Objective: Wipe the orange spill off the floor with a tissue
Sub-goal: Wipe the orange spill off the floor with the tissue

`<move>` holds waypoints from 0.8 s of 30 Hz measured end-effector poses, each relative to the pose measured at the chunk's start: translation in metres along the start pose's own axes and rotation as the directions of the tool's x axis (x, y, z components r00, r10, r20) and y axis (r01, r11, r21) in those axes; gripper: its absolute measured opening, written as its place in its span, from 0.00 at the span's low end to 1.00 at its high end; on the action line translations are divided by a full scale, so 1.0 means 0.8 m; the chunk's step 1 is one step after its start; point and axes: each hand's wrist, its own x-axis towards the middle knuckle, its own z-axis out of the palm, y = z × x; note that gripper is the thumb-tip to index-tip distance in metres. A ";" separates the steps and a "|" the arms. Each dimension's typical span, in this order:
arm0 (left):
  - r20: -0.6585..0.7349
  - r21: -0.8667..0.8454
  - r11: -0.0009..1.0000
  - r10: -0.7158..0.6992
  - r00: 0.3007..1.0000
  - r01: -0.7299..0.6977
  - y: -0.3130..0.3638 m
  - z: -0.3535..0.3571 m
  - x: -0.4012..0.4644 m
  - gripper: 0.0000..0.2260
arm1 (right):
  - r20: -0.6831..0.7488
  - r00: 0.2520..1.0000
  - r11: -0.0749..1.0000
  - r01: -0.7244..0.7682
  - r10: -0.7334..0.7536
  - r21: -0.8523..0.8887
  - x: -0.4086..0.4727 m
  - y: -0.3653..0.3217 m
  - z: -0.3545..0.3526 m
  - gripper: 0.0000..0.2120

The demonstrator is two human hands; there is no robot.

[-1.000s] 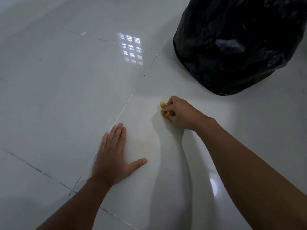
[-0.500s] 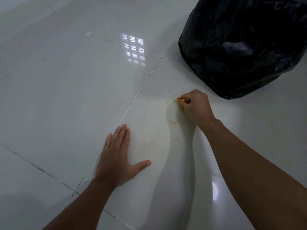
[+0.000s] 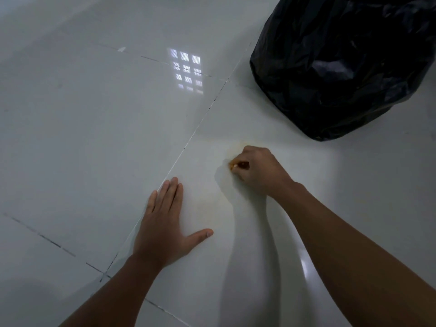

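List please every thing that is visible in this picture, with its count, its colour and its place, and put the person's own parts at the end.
glossy tiled floor: one, pale grey-white with dark grout lines, fills the view
crumpled black plastic bag: one, black, on the floor at upper right
faint orange smear of spill: one, pale orange-yellow, on the tile around the right hand
wadded orange-stained tissue: one, orange, mostly hidden in the right hand's grip, against the floor
window reflection: one, bright white grid, upper middle of the floor
left hand: one, open, flat on the floor at lower centre
right hand: one, closed on the tissue, centre right
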 end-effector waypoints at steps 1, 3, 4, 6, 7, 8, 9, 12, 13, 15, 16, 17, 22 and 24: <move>-0.002 0.002 1.000 0.002 1.000 -0.002 0.000 0.000 0.000 0.55 | -0.076 0.997 0.999 -0.030 0.032 0.034 -0.003 0.007 -0.005 0.09; -0.010 -0.001 1.000 0.006 1.000 -0.006 0.000 0.001 0.000 0.55 | -0.264 0.949 0.984 -0.159 0.174 0.077 -0.004 0.030 -0.019 0.08; -0.011 0.000 1.000 0.006 1.000 -0.006 0.000 0.002 0.000 0.55 | -0.314 0.914 0.966 -0.244 0.257 0.082 -0.004 0.042 -0.025 0.08; -0.008 0.004 1.000 0.004 1.000 -0.004 0.000 0.002 0.000 0.55 | -0.311 0.882 0.934 -0.352 0.353 0.062 -0.004 0.059 -0.032 0.08; -0.007 0.005 1.000 0.002 1.000 -0.002 0.000 0.002 0.000 0.55 | -0.282 0.891 0.933 -0.357 0.355 0.048 -0.005 0.062 -0.031 0.08; -0.008 0.005 1.000 -0.001 1.000 0.001 0.000 0.002 0.000 0.56 | -0.250 0.907 0.940 -0.339 0.339 0.042 -0.007 0.058 -0.029 0.08; -0.007 0.003 1.000 -0.003 1.000 0.003 0.000 0.001 0.000 0.56 | -0.221 0.924 0.950 -0.311 0.312 0.042 -0.010 0.050 -0.026 0.08; 0.002 0.010 1.000 0.000 1.000 0.000 0.000 0.001 0.000 0.58 | -0.149 0.968 0.980 -0.197 0.201 0.040 -0.022 0.019 -0.010 0.07; 0.006 0.013 1.000 0.002 1.000 -0.002 0.000 0.001 0.000 0.58 | -0.121 0.979 0.987 -0.157 0.161 0.042 -0.027 0.009 -0.003 0.07; 0.015 0.013 1.000 0.005 1.000 -0.006 0.001 0.000 0.000 0.59 | -0.052 0.996 0.996 -0.075 0.077 0.046 -0.037 -0.010 0.011 0.07; 0.019 0.014 1.000 0.004 1.000 -0.004 0.000 0.000 0.000 0.59 | -0.016 0.999 0.998 -0.040 0.041 0.048 -0.042 -0.018 0.017 0.07; 0.027 0.017 1.000 0.003 1.000 -0.003 0.000 0.000 0.000 0.60 | 0.016 1.000 0.998 -0.019 0.018 0.053 -0.046 -0.023 0.021 0.08; 0.042 0.013 1.000 -0.003 0.999 0.003 0.000 -0.001 -0.001 0.61 | -0.028 0.995 0.985 -0.090 0.095 0.147 -0.052 -0.023 0.015 0.10; 0.050 0.013 1.000 -0.002 0.999 0.001 -0.001 -0.001 -0.002 0.62 | -0.045 0.989 0.976 -0.133 0.143 0.172 -0.054 -0.022 0.013 0.13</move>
